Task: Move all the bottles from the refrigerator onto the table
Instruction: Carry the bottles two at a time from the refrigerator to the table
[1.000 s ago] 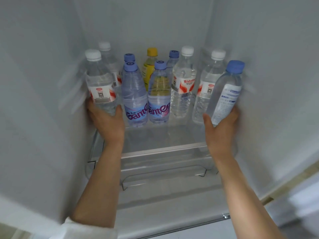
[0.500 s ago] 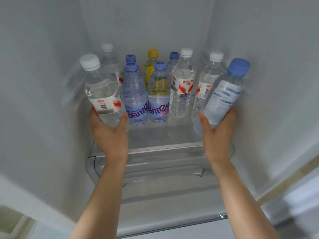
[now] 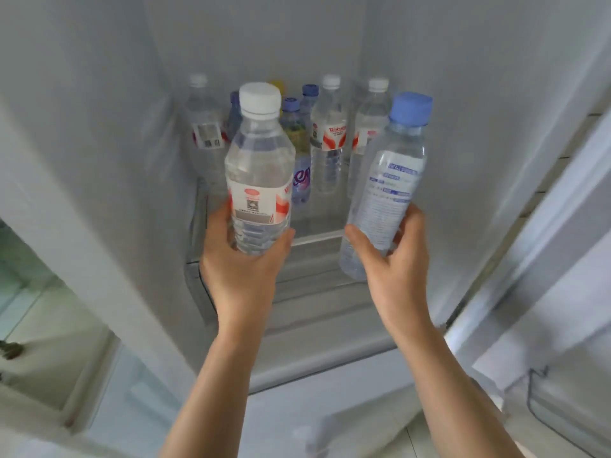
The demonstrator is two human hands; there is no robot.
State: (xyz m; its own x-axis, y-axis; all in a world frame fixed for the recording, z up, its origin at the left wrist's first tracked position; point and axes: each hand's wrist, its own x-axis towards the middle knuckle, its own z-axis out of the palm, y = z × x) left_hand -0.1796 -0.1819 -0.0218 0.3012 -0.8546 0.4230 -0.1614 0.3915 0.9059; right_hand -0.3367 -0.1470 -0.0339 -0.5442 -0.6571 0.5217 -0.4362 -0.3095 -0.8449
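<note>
My left hand (image 3: 241,269) grips a clear water bottle with a white cap and a red-and-white label (image 3: 259,166), held upright in front of the shelf. My right hand (image 3: 393,269) grips a clear bottle with a blue cap and a blue-printed label (image 3: 386,186), tilted slightly right. Behind them, several more bottles stand at the back of the refrigerator's glass shelf (image 3: 317,234): white-capped ones (image 3: 329,140), blue-capped ones (image 3: 299,153) and a yellow one mostly hidden behind the left bottle.
The refrigerator's white side walls (image 3: 99,143) close in left and right. Its open door with a wire-edged bin (image 3: 542,401) hangs at the lower right. A lower drawer front (image 3: 317,345) sits under the shelf. Floor shows at the lower left.
Both hands have lifted their bottles off the shelf and drawn them out toward me. The view has pulled back, so the door and floor now show.
</note>
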